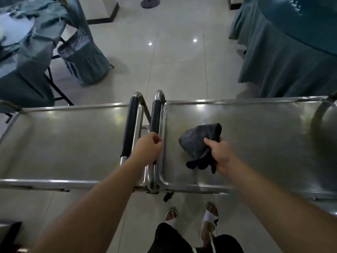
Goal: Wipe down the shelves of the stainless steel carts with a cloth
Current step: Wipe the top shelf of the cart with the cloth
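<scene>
A draped chair [85, 57] stands at ten o'clock; a skirted round table [291, 52] at two o'clock, cut off. Two steel carts [63, 143] touch, handles together. The left hand [148, 149] curls around the right cart's handle [155, 119]. The right hand [221, 157] grips a dark cloth [197, 141] on the right cart's shelf [264, 143].

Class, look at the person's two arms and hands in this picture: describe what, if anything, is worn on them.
Nothing is worn on either. The left hand and right hand have no gloves, and no rings, watch or bracelets show. Both forearms are bare up to the picture's edge, with no sleeves in view.
</scene>
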The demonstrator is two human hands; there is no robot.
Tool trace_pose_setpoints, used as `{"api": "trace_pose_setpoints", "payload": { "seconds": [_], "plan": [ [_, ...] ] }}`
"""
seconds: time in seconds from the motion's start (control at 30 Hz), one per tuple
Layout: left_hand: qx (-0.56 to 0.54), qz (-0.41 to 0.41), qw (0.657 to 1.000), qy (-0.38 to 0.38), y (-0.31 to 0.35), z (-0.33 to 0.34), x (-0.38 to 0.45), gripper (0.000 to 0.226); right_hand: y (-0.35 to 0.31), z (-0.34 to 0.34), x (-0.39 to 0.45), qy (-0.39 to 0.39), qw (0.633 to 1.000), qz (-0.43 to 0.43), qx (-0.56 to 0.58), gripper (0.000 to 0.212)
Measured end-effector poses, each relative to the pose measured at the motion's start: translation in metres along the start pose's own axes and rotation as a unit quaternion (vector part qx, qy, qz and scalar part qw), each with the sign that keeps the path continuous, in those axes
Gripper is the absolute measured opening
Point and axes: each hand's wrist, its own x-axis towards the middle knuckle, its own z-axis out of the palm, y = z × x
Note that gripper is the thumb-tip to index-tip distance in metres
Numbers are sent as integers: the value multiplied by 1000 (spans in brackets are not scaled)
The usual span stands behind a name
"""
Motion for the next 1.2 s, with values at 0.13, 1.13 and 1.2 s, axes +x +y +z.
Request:
{"api": "trace_pose_setpoints", "payload": {
  "seconds": [0.13,1.13,1.2],
  "plan": [
    [42,20,998,43,-5,-4,19,16,7,5,14,44,980,-100,-165,14],
    [198,105,972,63,-25,64,113,67,129,121,179,-53,636,-265,-722,89],
    [195,107,973,60,-26,65,114,67,99,127,217,-54,626,-256,-735,80]
  ]
}}
